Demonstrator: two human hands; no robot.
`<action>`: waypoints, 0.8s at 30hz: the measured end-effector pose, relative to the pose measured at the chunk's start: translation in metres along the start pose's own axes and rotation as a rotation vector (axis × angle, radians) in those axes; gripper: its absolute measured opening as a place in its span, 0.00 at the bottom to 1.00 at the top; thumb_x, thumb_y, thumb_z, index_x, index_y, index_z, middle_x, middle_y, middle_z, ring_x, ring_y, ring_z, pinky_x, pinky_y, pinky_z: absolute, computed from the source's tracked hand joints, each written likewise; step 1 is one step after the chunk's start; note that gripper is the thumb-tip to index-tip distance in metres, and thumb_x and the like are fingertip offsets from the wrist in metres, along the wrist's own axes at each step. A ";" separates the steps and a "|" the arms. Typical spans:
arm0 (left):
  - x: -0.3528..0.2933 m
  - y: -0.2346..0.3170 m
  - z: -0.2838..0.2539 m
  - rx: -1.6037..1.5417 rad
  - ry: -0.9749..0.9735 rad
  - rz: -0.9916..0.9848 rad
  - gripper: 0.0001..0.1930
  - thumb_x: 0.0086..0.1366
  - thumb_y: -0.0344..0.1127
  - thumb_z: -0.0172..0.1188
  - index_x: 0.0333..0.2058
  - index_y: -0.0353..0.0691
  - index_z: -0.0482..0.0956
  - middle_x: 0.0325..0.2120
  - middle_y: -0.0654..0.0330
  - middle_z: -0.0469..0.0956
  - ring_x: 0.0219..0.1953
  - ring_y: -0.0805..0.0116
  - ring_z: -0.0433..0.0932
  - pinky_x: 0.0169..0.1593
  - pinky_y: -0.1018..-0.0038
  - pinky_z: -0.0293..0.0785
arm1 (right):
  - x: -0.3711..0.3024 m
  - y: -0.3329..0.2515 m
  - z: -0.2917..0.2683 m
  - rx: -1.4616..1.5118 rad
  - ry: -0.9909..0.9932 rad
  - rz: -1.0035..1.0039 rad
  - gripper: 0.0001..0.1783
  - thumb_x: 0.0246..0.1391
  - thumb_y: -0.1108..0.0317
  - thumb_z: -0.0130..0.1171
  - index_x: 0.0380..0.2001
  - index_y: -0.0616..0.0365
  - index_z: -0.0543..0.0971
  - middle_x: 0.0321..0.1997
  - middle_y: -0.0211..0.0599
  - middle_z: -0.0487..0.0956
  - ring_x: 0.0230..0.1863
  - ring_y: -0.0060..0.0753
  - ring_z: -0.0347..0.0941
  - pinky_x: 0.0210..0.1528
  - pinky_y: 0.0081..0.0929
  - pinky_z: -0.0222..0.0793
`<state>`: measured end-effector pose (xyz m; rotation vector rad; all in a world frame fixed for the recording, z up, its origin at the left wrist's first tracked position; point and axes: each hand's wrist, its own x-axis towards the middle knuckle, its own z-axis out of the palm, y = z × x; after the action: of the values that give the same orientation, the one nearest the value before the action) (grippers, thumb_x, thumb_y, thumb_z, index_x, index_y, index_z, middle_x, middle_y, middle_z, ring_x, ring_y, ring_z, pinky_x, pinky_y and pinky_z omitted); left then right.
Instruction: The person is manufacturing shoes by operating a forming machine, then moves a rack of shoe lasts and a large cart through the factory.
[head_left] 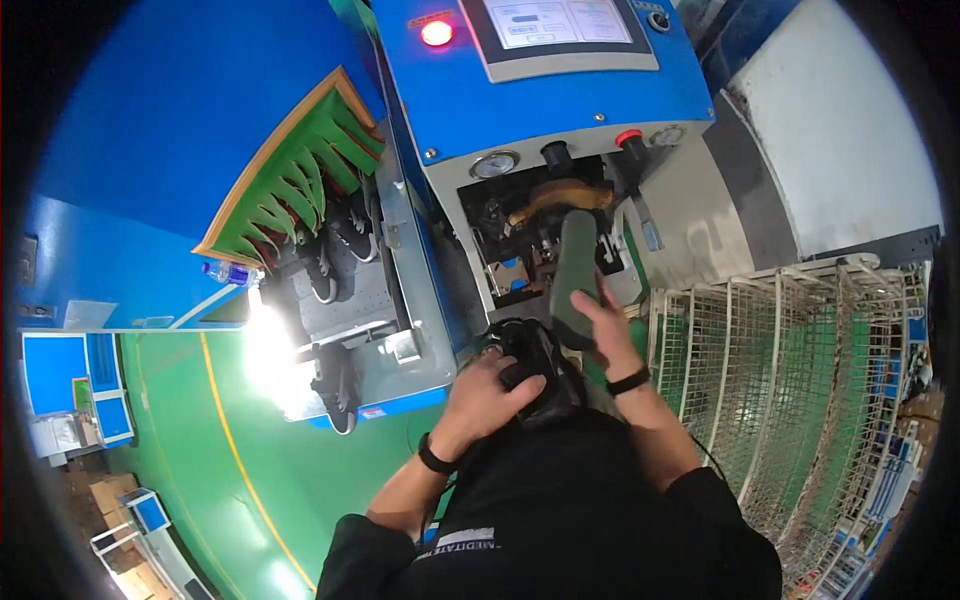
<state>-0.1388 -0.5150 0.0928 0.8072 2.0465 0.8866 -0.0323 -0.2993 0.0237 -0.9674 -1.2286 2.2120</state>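
My right hand [606, 325] grips a dark green shoe last [575, 270], with the thumb across its side. The long end of the last points up, in front of the machine's opening. Close to my body, my left hand [488, 398] is closed on a black shoe upper [540, 365]. Its fingers curl over the dark material, and part of the upper is hidden against my black shirt. Just beyond both hands is the blue machine [560, 105], with a curved yellowish-brown pad [560, 198] inside its opening.
On the left, a conveyor [345, 290] carries several dark shoes [335, 385] beneath green strip curtains [310, 180]. A white wire rack [780, 350] stands at right. The machine front has a lit red lamp [437, 34], a screen [560, 22], a gauge [495, 164] and a red button [628, 137].
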 end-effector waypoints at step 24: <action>0.098 0.166 0.116 -0.223 -0.378 -0.021 0.19 0.69 0.43 0.62 0.45 0.31 0.80 0.39 0.52 0.82 0.41 0.61 0.77 0.51 0.66 0.73 | -0.114 -0.374 -0.460 -0.322 0.902 -0.019 0.17 0.61 0.62 0.59 0.41 0.68 0.76 0.35 0.38 0.79 0.31 0.31 0.80 0.29 0.32 0.83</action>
<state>-0.0543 -0.3108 0.1312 0.7630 1.5942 0.8588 0.3993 0.0757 0.2178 -1.7856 -1.1125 1.2673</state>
